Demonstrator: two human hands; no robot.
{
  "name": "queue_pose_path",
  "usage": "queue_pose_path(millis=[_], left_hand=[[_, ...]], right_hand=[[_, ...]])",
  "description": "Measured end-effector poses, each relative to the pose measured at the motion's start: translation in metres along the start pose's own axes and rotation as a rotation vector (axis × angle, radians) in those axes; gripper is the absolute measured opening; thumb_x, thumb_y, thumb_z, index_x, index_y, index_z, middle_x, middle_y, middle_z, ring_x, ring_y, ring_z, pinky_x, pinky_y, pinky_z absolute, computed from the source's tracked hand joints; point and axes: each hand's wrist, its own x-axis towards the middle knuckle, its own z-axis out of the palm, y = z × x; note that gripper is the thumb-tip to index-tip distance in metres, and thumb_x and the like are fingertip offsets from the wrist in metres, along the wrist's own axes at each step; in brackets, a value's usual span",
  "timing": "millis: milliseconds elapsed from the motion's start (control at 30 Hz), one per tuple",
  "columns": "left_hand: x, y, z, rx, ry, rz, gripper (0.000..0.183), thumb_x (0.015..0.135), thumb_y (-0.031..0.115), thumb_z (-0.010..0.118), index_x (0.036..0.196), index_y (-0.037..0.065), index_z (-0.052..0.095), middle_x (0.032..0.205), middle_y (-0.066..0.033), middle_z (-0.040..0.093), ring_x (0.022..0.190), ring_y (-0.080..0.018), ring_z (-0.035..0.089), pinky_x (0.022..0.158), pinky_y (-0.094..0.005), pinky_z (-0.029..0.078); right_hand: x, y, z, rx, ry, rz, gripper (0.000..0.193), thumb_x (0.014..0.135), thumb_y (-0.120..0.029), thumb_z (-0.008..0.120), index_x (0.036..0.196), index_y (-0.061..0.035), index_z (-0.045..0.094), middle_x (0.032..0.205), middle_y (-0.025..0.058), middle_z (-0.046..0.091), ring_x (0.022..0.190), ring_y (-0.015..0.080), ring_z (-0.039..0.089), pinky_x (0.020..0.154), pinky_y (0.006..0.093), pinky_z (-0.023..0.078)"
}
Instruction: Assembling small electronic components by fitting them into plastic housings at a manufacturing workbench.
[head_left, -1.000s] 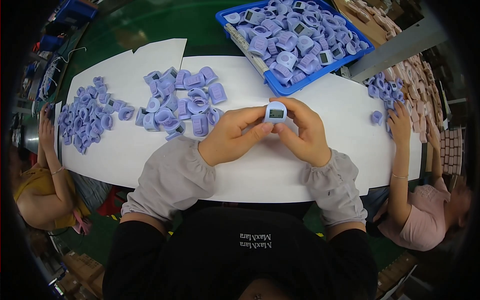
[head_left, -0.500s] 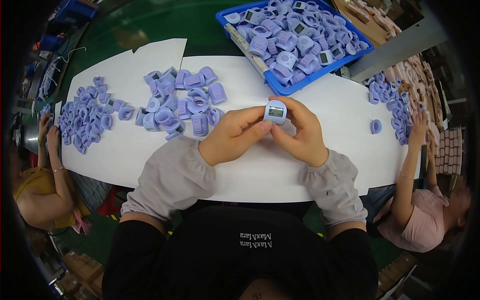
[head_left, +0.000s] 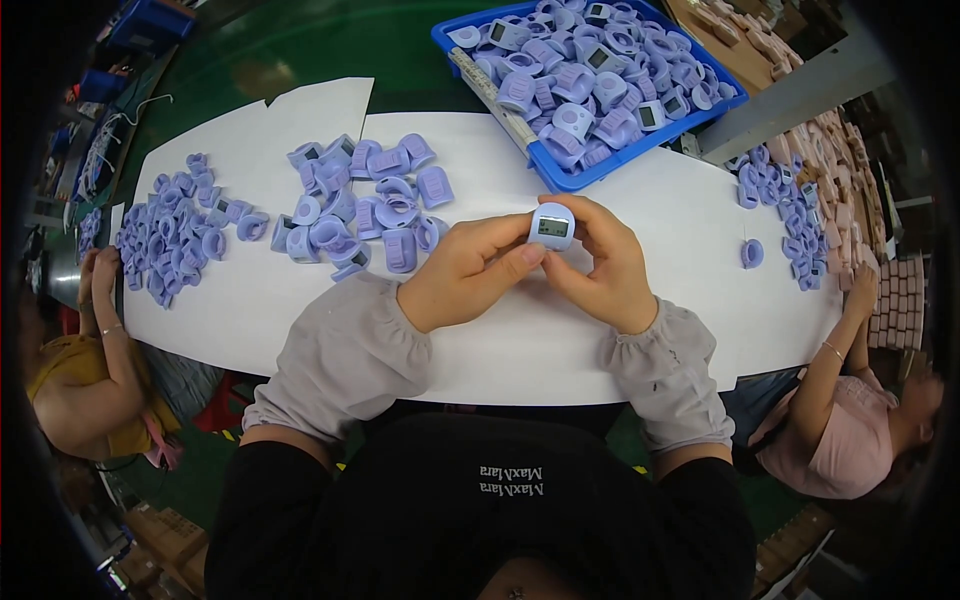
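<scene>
Both hands pinch one lilac counter [head_left: 552, 228] above the white surface [head_left: 560, 340], screen facing up: left hand [head_left: 470, 272] closed on its left edge, right hand [head_left: 603, 262] closed on its right, equally near.

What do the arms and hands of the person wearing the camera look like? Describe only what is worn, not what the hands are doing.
Both forearms wear loose pale grey sleeve covers, gathered with elastic at the wrist and near the elbow, over a black top. The left sleeve cover and the right sleeve cover look alike. The left hand and right hand are bare: no gloves, rings or watch visible.
</scene>
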Motion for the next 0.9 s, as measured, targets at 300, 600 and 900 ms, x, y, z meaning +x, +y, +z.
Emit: queue_pose_path(millis=[300, 600, 900], left_hand=[[0.000, 0.001, -0.001, 0.037, -0.005, 0.016, 0.032, 0.099, 0.015, 0.045, 0.123, -0.005, 0.052, 0.114, -0.0110, 0.062, 0.103, -0.0157, 0.058, 0.091, -0.0286, 0.047], [0.002, 0.027, -0.022, 0.585, 0.342, 0.205, 0.031, 0.082, 0.016, 0.067, 0.110, 0.006, 0.061, 0.091, -0.0102, 0.061, 0.082, -0.0249, 0.059, 0.071, -0.0361, 0.048], [-0.008, 0.009, -0.052, 1.351, 0.440, 0.097, 0.017, 0.074, 0.019, 0.068, 0.088, 0.012, 0.067, 0.081, -0.0065, 0.057, 0.083, -0.0272, 0.051, 0.073, -0.0401, 0.038]], right_hand=[[0.001, 0.000, 0.000, -0.007, 0.000, -0.001, 0.050, 0.078, 0.004, 0.065, 0.125, 0.0024, 0.050, 0.116, 0.0105, 0.058, 0.105, 0.0172, 0.059, 0.092, 0.0301, 0.047], [0.006, -0.003, -0.006, 0.084, 0.219, 0.020, 0.047, 0.081, 0.005, 0.063, 0.126, 0.0032, 0.048, 0.116, 0.0128, 0.058, 0.100, 0.0173, 0.059, 0.088, 0.0304, 0.048], [0.020, -0.010, -0.013, 0.245, 0.391, 0.120, 0.045, 0.084, 0.003, 0.062, 0.126, 0.0040, 0.047, 0.118, 0.0142, 0.057, 0.094, 0.0157, 0.058, 0.083, 0.0281, 0.048]])
